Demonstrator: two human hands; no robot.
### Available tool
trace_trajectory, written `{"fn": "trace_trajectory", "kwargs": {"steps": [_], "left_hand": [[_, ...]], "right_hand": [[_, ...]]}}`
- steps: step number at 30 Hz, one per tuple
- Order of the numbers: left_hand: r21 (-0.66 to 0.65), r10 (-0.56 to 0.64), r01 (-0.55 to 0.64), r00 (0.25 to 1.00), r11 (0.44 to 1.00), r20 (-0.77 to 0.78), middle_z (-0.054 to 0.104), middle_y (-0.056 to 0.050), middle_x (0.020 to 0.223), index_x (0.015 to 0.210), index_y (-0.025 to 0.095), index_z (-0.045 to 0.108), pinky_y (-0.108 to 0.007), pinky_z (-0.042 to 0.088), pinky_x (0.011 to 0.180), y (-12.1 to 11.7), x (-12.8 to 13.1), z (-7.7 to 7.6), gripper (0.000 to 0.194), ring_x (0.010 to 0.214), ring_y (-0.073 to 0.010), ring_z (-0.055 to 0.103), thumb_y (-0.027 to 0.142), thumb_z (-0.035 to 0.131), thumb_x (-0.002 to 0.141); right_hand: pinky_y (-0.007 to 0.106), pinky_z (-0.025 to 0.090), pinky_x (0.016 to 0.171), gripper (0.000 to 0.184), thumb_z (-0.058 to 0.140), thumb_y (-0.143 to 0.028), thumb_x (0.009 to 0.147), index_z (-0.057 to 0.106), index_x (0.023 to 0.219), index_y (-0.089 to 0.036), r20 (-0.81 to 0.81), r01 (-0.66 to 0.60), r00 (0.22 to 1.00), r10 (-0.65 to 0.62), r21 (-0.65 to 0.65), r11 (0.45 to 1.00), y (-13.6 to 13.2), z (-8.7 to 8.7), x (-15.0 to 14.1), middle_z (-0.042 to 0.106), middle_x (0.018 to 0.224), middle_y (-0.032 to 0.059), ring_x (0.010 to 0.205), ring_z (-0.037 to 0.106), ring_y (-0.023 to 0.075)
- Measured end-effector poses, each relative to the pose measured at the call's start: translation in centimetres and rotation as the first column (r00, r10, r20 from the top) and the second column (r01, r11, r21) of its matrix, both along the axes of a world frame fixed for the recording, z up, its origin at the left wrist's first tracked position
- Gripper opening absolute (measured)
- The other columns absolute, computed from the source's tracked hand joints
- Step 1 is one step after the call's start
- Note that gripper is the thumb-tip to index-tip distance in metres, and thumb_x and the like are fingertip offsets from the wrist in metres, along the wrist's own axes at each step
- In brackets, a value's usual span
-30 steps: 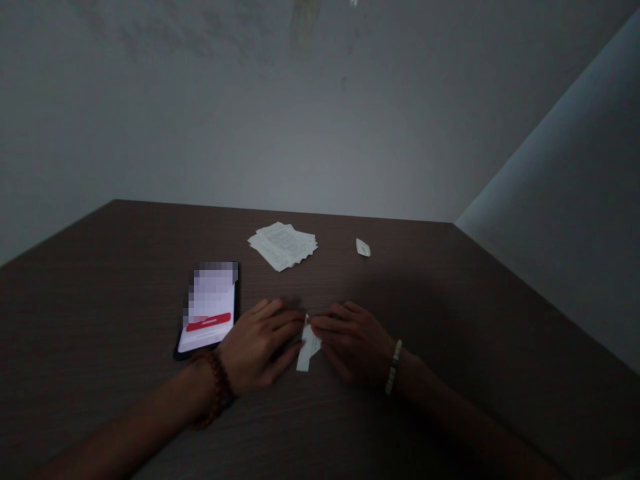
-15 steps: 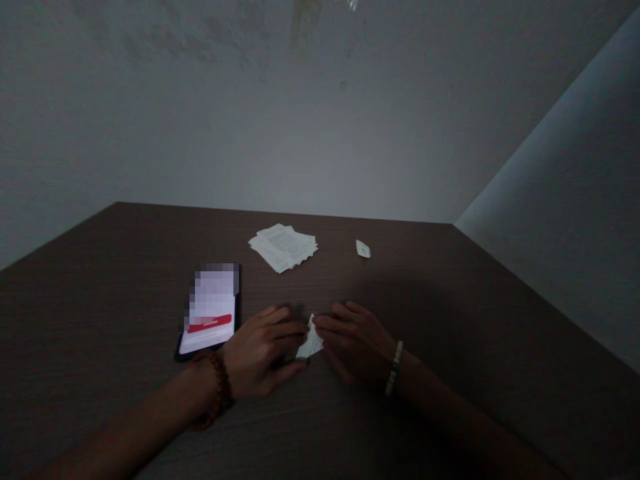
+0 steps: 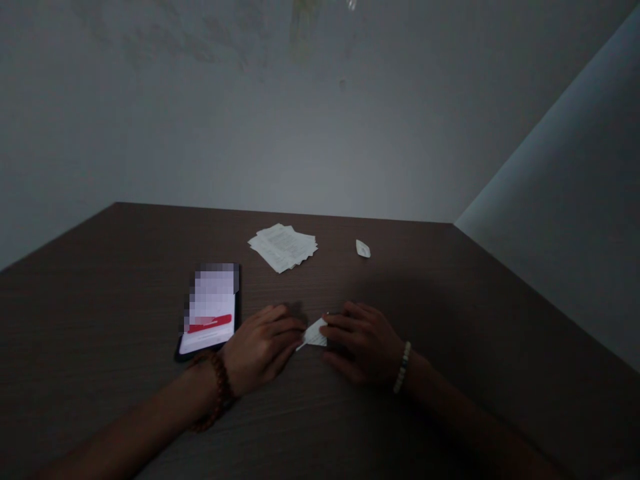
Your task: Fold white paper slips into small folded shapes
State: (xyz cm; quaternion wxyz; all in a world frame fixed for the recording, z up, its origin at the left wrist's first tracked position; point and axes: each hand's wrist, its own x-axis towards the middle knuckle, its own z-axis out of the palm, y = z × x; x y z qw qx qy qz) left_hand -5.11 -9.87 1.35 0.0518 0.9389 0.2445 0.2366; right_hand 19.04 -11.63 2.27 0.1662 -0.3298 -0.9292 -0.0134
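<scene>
A small piece of printed white paper (image 3: 316, 333), folded to a pointed shape, lies on the dark wooden table (image 3: 310, 427) between my hands. My left hand (image 3: 267, 343), with a brown bead bracelet at the wrist, has its fingers closed at the paper's left end. On the right end press the fingertips of my right hand (image 3: 365, 340), which wears a pale bead bracelet. Parts of the paper are hidden beneath the fingers of both hands.
A phone (image 3: 210, 310) with a lit screen lies just left of my left hand. Farther back sits a loose stack of printed papers (image 3: 283, 247), and to its right a small folded paper (image 3: 363, 249). A grey wall (image 3: 310, 133) rises behind the table.
My right hand has shifted slightly to the right. The paper between my hands has turned and shows a different outline. My left hand has barely moved, its thumb drawn closer to the fingers.
</scene>
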Motion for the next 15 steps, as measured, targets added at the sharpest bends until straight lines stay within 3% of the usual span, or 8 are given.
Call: {"fn": "trace_trajectory", "kwargs": {"steps": [7, 15], "left_hand": [[0.049, 0.011, -0.012, 1.000, 0.999, 0.014, 0.067, -0.008, 0.099, 0.101, 0.016, 0.063, -0.038, 0.043, 0.075, -0.02, -0.08, -0.16, 0.021, 0.088, -0.0234, 0.055, 0.030, 0.056, 0.088], [0.076, 0.003, -0.004, 1.000, 0.997, 0.013, 0.066, -0.006, 0.086, 0.093, 0.016, 0.065, -0.033, 0.042, 0.074, -0.19, 0.02, -0.27, 0.019, 0.081, -0.0193, 0.054, 0.014, 0.046, 0.090]], "right_hand": [[0.033, 0.042, 0.076, 0.019, 0.049, -0.029, 0.093, 0.064, 0.099, -0.019, -0.030, 0.015, 0.999, -0.012, 0.101, 0.995, 0.37, -0.55, -0.01, 0.067, 0.106, 0.0046, 0.085, 0.051, 0.0187], [0.035, 0.044, 0.077, 0.020, 0.052, -0.033, 0.092, 0.065, 0.095, -0.019, -0.030, 0.023, 0.999, -0.022, 0.054, 0.998, 0.11, -0.18, -0.07, 0.066, 0.105, 0.0071, 0.086, 0.051, 0.0192]]}}
